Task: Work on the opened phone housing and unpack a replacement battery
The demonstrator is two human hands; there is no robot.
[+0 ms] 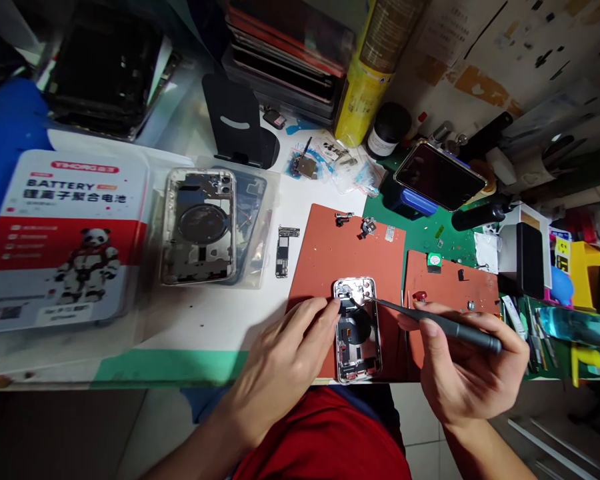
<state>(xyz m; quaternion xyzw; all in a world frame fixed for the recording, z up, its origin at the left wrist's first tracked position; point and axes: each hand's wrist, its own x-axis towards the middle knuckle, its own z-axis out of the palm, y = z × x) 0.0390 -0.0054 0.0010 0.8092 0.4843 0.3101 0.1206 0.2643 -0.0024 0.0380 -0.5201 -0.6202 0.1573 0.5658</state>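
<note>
An opened phone housing (359,333) lies on a reddish-brown mat (325,247) near the table's front edge. My left hand (293,357) rests at the housing's left side, its fingers together and the fingertips on the left rim. In my right hand (467,367) is a dark screwdriver (455,325), held between thumb and fingers. Its thin tip reaches the upper right part of the housing, close to the camera openings. Small metal parts (367,227) and a silvery plate (390,233) lie on the mat above the housing.
Left of the mat are a narrow circuit board (282,252), a second phone housing (200,227) on plastic bags and a battery box (65,233). A second mat (485,287) with small parts lies right. Behind stand a phone (439,175), a black jar (389,130) and a yellow can (357,100).
</note>
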